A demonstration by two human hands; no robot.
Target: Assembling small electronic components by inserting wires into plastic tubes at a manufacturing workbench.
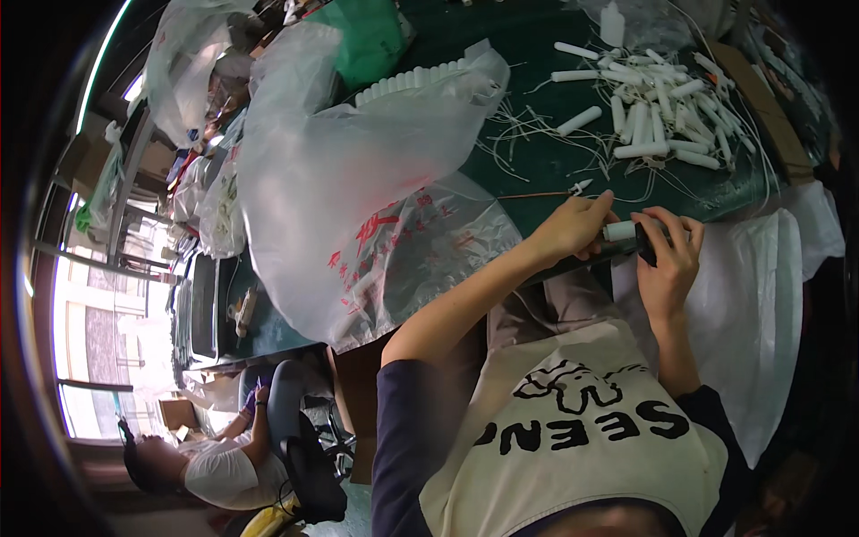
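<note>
Both my hands meet over the near edge of the green table. My right hand (669,255) is closed around a black piece (645,244) with a short white cylinder (618,232) sticking out of it toward the left. At the cylinder's free end, my left hand (577,225) has its fingers curled together; whatever they pinch is hidden. Just beyond lies a thin brown stick (535,195) with a white piece at its tip. Farther off is a heap of white tubes (658,112) trailing thin white wires.
A large clear plastic bag (344,192) with red print covers the table's left part and hangs over its edge. Behind it is a row of white cylinders (412,82) and a green bag (362,40). White sheeting (725,322) hangs at right. Another person (228,465) sits at lower left.
</note>
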